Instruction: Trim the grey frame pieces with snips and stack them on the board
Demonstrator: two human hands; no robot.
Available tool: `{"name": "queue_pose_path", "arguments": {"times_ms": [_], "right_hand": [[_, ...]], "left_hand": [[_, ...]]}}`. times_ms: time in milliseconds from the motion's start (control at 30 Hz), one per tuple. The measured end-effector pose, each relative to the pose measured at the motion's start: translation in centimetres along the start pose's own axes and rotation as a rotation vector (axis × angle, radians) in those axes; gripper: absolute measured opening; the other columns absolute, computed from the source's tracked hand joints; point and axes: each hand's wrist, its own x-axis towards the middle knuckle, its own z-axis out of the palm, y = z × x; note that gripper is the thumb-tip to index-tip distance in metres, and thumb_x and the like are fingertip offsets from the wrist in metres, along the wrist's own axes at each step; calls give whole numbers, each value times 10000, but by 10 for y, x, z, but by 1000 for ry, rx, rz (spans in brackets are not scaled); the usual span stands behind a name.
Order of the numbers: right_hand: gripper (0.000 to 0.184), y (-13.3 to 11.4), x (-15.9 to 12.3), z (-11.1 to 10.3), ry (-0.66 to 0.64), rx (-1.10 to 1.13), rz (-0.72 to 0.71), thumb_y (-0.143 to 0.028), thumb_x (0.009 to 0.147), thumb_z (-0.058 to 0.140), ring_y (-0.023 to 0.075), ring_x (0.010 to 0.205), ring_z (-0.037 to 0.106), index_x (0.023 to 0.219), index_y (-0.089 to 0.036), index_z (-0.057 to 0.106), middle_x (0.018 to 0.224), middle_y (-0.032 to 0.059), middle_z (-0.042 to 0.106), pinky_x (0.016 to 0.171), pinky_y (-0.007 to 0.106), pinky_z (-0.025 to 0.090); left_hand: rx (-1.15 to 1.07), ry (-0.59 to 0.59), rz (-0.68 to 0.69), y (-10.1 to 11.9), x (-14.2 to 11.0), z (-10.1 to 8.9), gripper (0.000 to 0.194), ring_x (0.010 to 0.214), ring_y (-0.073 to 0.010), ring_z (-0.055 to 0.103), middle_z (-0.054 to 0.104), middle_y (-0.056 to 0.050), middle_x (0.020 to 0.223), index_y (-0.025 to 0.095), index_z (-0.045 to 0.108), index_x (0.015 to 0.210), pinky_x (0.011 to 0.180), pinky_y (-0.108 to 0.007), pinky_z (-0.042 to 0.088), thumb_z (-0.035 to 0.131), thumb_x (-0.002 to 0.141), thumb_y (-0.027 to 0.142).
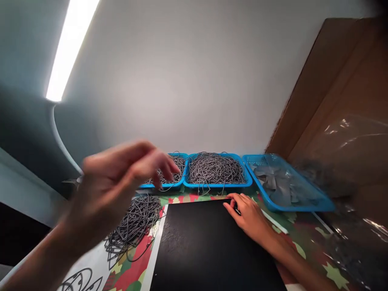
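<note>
My left hand (pixel 124 178) is raised on the left, blurred by motion. Its fingers bend loosely downward and stand apart, with nothing visible in them. Behind it, a blue basket (pixel 184 180) holds grey elastic cord loops. A loose pile of similar dark grey loops (pixel 138 220) lies below this hand. My right hand (pixel 247 212) rests at the far right corner of a black flat board (pixel 209 246). Its thumb and fingers are curled round a small dark glossy object (pixel 237 209), mostly hidden by the hand.
A second blue basket (pixel 248 182) is heaped with grey loops. Another, tilted blue basket (pixel 269 205) contains grey flat pieces (pixel 281 188). A white strip (pixel 275 222) lies near my right wrist. Cardboard (pixel 327 81) and clear plastic (pixel 348 141) stand right; a lit lamp (pixel 71 48) stands left.
</note>
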Motion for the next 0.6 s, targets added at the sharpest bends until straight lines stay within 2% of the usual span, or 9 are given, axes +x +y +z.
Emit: {"name": "queue_pose_path", "arguments": {"times_ms": [67,100,200,267,333,433,533,600], "right_hand": [[293,-10,15,11,19,47,53,-489,1117,581,250,688,727,988,-255,702,793,33,768,656,359,536],[322,-14,22,16,21,76,68,-490,1131,561,230,642,729,945,-257,684,755,21,772,614,334,528],[354,-24,49,21,54,143,84,-487,1155,541,196,630,739,916,-252,657,730,4,774,591,292,539],[352,-24,73,17,96,163,91,-486,1174,551,173,641,724,974,-227,681,775,-1,769,612,284,560],[348,-18,98,9,150,163,108,-499,1174,618,145,666,703,1083,-178,718,870,-4,755,670,300,606],[355,-5,120,-3,251,108,127,-504,1158,654,159,754,713,1262,-169,706,1027,30,753,717,330,629],[402,-5,108,-7,287,26,57,-487,1187,505,195,742,700,1419,-172,595,1111,90,747,725,373,615],[347,-15,87,-5,227,-25,-47,-465,1180,486,214,761,704,1369,-199,604,1077,88,748,743,373,603]], "left_hand": [[-257,-222,-92,4,-13,25,377,694,-199,735,796,-25,831,305,833,887,595,-351,611,620,1123,507],[-347,-320,-163,0,-20,38,355,730,-212,765,821,-27,878,311,852,958,636,-357,638,631,1120,538],[-508,-434,-318,-28,-41,74,434,846,-260,808,840,-50,904,288,853,1009,817,-405,672,644,1085,660],[-537,-466,-419,-55,-54,97,497,950,-284,815,838,-67,923,256,839,980,918,-417,659,670,1051,718],[-554,-475,-494,-81,-65,117,594,941,-294,797,829,-90,975,224,817,937,861,-412,668,726,957,810],[-566,-451,-539,-109,-78,136,658,943,-298,793,805,-92,947,218,778,907,901,-430,680,724,907,873],[-602,-440,-583,-124,-88,142,674,941,-294,813,797,-85,937,226,723,918,899,-437,704,699,908,900],[-618,-435,-608,-129,-93,142,695,912,-289,823,794,-88,946,222,688,948,845,-433,716,722,882,913]]}}
